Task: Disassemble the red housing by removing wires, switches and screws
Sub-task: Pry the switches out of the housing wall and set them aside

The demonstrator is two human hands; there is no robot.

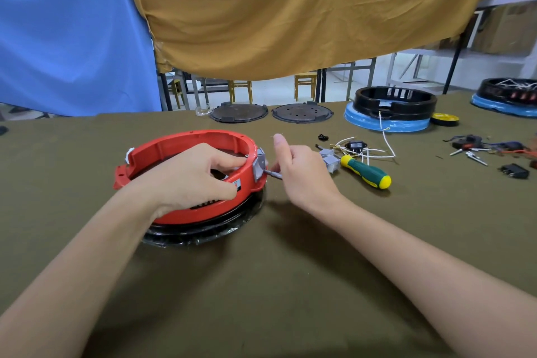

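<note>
While the left hand (193, 174) grips the round red plastic housing (186, 180) on the tabletop (290, 270), the right hand (299, 166) pinches a small metal tool (273, 174) against the grey square switch (259, 166); a slip could crack its clips.

Both forearms reach forward, bare to the elbow and angled toward each other. The left hand (194, 174) lies palm down, its fingers curled and its thumb pressed sideways. The right hand (302, 168) sits just beside it, fingers closed in a grip, its thumb (279, 141) standing straight up.
</note>
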